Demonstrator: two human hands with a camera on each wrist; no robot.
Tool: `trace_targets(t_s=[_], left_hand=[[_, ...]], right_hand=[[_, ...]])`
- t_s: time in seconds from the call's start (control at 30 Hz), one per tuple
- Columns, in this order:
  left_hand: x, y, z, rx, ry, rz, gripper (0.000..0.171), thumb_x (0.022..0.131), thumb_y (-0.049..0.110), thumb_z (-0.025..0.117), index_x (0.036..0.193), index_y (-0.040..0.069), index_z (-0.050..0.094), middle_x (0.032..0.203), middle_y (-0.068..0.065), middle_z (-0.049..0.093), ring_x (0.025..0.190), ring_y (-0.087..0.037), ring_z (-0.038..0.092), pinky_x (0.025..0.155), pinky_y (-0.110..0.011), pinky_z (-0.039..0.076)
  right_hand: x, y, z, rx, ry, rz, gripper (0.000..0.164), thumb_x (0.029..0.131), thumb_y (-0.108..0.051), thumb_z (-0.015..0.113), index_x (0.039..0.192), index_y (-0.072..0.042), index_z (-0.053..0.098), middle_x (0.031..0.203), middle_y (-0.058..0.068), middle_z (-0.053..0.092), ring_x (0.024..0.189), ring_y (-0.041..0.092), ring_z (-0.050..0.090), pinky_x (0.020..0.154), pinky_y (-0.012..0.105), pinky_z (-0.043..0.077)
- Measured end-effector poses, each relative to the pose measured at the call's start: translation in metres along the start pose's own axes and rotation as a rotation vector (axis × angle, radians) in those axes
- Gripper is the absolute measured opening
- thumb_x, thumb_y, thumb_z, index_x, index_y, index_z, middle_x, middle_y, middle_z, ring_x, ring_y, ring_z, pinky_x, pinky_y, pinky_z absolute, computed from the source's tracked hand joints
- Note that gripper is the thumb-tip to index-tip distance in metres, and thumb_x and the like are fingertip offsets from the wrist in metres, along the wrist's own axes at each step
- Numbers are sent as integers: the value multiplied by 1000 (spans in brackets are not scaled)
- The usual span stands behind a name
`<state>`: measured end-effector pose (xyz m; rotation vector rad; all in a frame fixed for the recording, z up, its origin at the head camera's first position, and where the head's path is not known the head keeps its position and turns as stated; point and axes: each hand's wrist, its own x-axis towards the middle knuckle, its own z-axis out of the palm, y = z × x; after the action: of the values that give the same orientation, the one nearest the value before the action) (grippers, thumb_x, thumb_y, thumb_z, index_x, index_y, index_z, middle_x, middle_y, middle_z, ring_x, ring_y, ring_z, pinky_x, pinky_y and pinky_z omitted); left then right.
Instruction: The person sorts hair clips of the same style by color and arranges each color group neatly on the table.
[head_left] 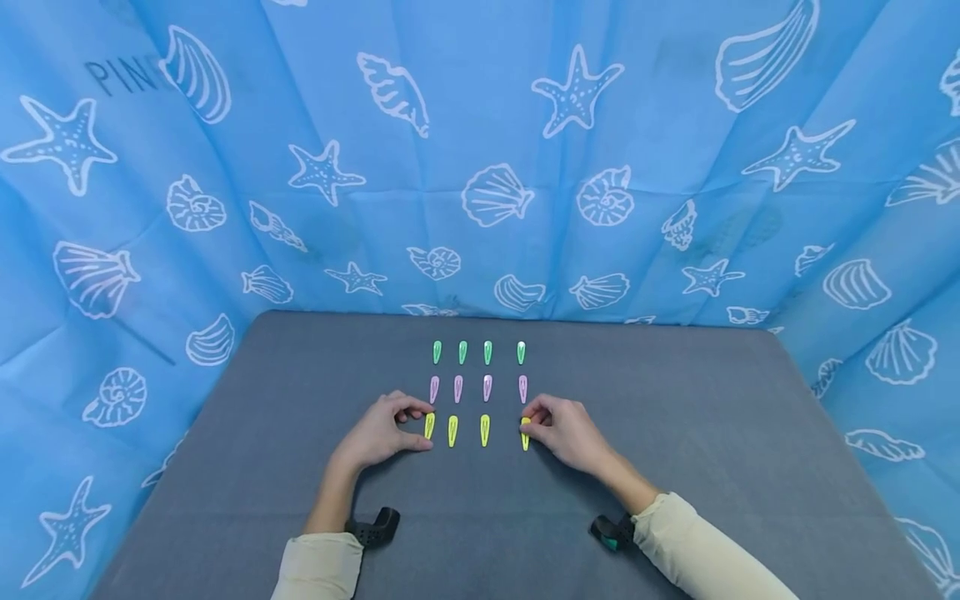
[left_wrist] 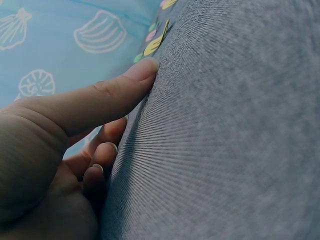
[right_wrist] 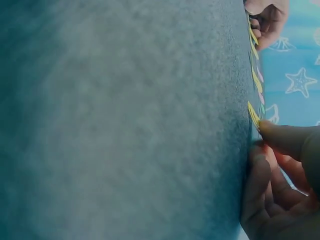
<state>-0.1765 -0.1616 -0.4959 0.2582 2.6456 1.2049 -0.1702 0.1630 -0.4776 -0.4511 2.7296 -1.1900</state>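
Snap hair clips lie in three rows on the grey table: green clips [head_left: 462, 352] at the back, lilac clips [head_left: 458, 389] in the middle, yellow clips [head_left: 485, 431] in front. My left hand [head_left: 384, 430] has its thumb and index finger at the two ends of the leftmost yellow hair clip [head_left: 429, 426], holding it lengthwise. In the left wrist view its thumb [left_wrist: 112, 97] stretches along the cloth and hides that clip. My right hand [head_left: 566, 429] pinches the rightmost yellow hair clip [head_left: 525, 435], which appears tilted off the table in the right wrist view [right_wrist: 254, 116].
The grey cloth-covered table [head_left: 247, 467] ends at a blue curtain [head_left: 465, 108] printed with white shells and starfish. Black wrist straps [head_left: 375, 528] sit on both forearms. In each row the rightmost clip stands farther from its neighbours.
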Motion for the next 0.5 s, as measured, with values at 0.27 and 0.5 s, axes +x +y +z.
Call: trace_targets(t_s=[0.27,0.5], left_hand=[[-1,2,0,-11,0,4,45,75,25,92,116,25,74,103,3,59,95,-17,48,82,-34,40],[-3,-2,-1,-18,-11,-11,50,74,27,92,120,23,73,105,1,61,95,-17,50,82,-33,41]], right_hand=[[3,0,0,-60,-32,-27,11,88,-9,78,97,-8,72,83,-1,61,74,9,54,67,21,45],[1,-4,-4,-107,-17,-29,10,94,-15,73,102,-9,73,87,-1,63,77,8,54,70,23,47]])
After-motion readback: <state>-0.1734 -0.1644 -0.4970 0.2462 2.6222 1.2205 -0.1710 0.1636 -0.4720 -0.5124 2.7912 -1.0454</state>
